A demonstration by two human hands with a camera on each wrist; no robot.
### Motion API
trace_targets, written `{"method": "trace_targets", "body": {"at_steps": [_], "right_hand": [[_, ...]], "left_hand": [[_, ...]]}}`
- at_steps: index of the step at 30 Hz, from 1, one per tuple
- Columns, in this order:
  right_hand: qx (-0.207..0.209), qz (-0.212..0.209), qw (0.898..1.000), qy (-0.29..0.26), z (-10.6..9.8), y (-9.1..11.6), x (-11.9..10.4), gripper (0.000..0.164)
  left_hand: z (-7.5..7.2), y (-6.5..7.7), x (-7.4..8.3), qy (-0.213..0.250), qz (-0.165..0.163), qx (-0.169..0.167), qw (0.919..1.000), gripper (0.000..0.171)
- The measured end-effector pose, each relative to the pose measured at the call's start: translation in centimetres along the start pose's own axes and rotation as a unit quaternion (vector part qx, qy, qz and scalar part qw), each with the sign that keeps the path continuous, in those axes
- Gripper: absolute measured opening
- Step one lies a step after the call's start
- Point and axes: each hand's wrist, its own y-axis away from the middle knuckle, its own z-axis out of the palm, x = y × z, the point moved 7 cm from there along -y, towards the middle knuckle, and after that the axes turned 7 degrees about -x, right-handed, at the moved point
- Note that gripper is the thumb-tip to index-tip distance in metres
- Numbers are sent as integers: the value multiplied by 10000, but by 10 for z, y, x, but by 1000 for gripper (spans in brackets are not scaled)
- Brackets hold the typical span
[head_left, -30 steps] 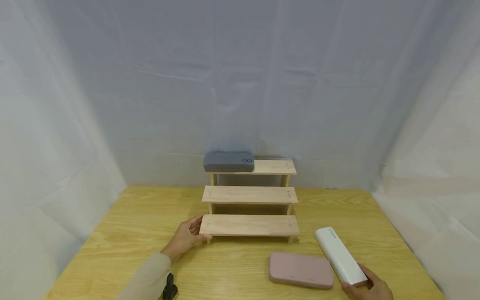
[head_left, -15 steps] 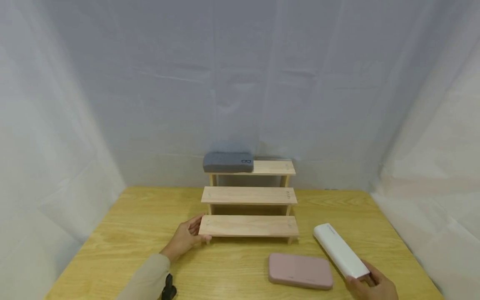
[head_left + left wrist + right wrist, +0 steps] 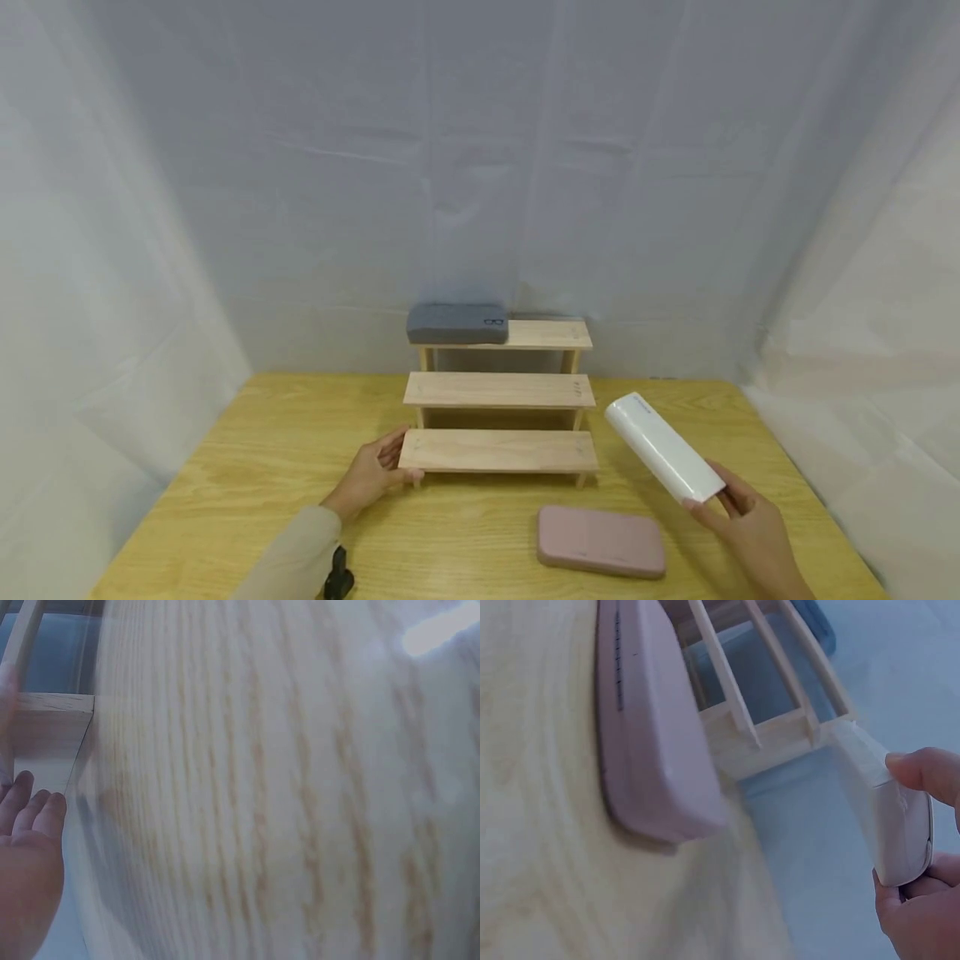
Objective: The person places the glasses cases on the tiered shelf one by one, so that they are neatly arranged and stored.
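In the head view my right hand (image 3: 750,521) holds a white glasses case (image 3: 663,450) by its near end, tilted and lifted above the table. The right wrist view shows my thumb on one side of the white case (image 3: 889,825) and fingers beneath. My left hand (image 3: 372,477) grips the left end of a three-tier wooden stand's lowest board (image 3: 498,451), thumb at the front edge and fingers along the end. A grey glasses case (image 3: 457,325) with a small glasses print lies on the top board's left part. Flat on the table is a pink case (image 3: 600,542).
The yellow wood-grain table (image 3: 277,450) reaches back to a pale cloth backdrop (image 3: 480,183), which also hangs on both sides. A small black object (image 3: 339,575) shows beside the left sleeve (image 3: 296,554).
My right hand has raised the white glasses case off the table and moved it forward and slightly left, toward the stand. The left hand, stand, grey case and pink case stay put.
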Motion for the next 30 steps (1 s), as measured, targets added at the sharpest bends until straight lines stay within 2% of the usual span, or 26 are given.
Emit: {"method": "trace_targets", "body": {"at_steps": [6, 11, 17, 24, 30], "right_hand": [[-162, -377, 9991, -120, 12, -18, -28, 76], [-482, -900, 9930, -585, 31, -31, -51, 71], [-922, -1017, 9865, -895, 62, -46, -70, 72], [-1453, -1417, 9760, -787, 97, -66, -91, 69], [-1855, -1393, 9695, -788, 122, -84, -105, 70]], "left_hand": [[1, -1, 0, -1, -67, -4, 10000, 88], [2, 0, 0, 7, -72, -74, 9999, 89], [1, 3, 1, -12, -63, -79, 9999, 89], [0, 4, 0, -19, -98, -17, 9999, 89], [2, 4, -1, 62, -120, 4, 9999, 89]]}}
